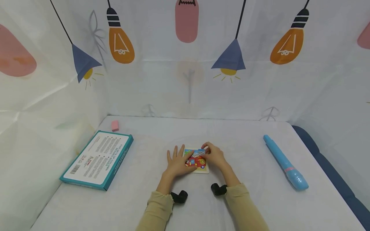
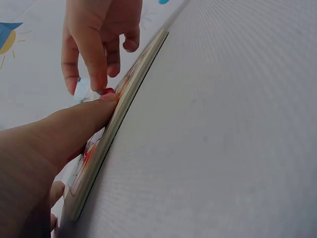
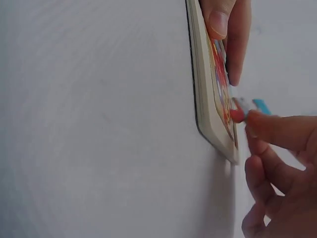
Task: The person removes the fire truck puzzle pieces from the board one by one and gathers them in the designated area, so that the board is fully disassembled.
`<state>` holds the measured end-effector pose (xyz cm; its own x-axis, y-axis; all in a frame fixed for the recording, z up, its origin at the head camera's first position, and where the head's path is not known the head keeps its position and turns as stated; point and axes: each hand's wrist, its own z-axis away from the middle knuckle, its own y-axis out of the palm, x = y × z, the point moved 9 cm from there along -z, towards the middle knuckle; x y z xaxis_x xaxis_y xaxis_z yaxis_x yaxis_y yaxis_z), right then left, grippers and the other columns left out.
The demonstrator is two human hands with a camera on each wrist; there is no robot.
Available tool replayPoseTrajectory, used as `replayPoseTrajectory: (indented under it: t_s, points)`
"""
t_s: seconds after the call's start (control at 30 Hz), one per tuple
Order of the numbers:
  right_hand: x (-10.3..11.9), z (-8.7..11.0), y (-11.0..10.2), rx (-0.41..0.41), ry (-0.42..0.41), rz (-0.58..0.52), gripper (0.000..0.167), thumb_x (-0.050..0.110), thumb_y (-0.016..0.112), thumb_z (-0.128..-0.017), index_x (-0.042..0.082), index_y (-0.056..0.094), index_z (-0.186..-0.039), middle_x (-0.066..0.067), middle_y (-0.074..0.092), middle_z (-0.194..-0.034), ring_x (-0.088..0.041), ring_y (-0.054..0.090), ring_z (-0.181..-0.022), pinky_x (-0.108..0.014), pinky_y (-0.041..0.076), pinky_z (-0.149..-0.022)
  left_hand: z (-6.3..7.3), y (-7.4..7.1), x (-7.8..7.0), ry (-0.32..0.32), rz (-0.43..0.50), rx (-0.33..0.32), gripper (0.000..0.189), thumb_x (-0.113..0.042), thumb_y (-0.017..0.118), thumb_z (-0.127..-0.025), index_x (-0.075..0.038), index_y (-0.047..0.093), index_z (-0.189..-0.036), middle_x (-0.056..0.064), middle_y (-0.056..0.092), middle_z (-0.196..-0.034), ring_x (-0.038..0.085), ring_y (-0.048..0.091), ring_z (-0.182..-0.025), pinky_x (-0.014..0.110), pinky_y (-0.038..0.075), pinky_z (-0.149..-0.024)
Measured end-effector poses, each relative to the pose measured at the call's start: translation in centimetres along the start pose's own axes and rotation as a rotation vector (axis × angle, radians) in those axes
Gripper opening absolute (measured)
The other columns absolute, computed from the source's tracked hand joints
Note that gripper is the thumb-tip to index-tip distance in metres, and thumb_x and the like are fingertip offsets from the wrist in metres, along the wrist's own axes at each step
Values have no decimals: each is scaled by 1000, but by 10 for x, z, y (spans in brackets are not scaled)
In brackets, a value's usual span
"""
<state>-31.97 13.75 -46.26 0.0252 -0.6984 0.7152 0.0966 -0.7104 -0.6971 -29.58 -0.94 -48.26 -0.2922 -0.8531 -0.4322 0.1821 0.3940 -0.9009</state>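
Note:
A small wooden jigsaw puzzle (image 1: 200, 171) showing a red fire truck lies flat on the white table in front of me. My left hand (image 1: 177, 165) is spread over its left side, with the thumb and fingers stretched and touching the picture. At the upper right of the puzzle, my right hand (image 1: 216, 156) pinches a puzzle piece (image 3: 242, 106) between thumb and fingertips. Blue, white and red show on that piece. In the right wrist view it stands tilted, its red end close against the picture; the fingers hide part of it.
To the left lies a teal-edged flat box (image 1: 98, 160) with printed white backing. A pink block (image 1: 115, 125) sits behind it. A light blue pen-shaped device (image 1: 284, 163) lies at the right. Behind the table hangs a patterned white curtain (image 1: 162, 86).

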Motion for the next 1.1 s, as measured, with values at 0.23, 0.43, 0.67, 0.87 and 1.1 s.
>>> replayPoseTrajectory:
  t_s: [0.23,0.43,0.67,0.87,1.1]
  points:
    - [-13,0,-15,-28,39,-198,26,6,63,-84,9,56,-109,-12,58,-92,-22,55,-83,-28,46,-65,-3,3,4,-3,-23,-3,71,-59,60,-77,-30,42,-139,14,18,-153,40,6,-139,64,-2,-104]
    - [-30,2,-29,-55,100,-232,28,5,61,-86,6,55,-113,-15,56,-99,-23,56,-85,-27,48,-64,-4,2,5,4,-6,-18,71,-58,61,-77,-28,44,-139,16,15,-153,41,7,-139,65,-1,-103]
    - [-52,8,-46,-104,178,-274,38,6,64,-84,1,51,-119,-18,58,-103,-23,60,-88,-27,49,-66,-2,-1,5,2,-11,-10,71,-58,60,-77,-29,42,-139,15,14,-153,40,5,-139,64,-2,-104]
    - [-69,18,-67,-164,217,-340,36,6,66,-83,-6,54,-115,-19,62,-101,-8,59,-76,-20,47,-66,0,-1,2,12,-4,-10,71,-58,61,-77,-28,43,-139,16,18,-152,41,7,-139,65,-1,-103]
    - [-91,28,-87,-198,263,-366,37,8,61,-87,-6,51,-120,-17,57,-105,-6,55,-77,-14,47,-67,0,1,2,17,4,-23,71,-58,62,-76,-27,44,-138,16,22,-150,41,9,-138,65,-1,-103]
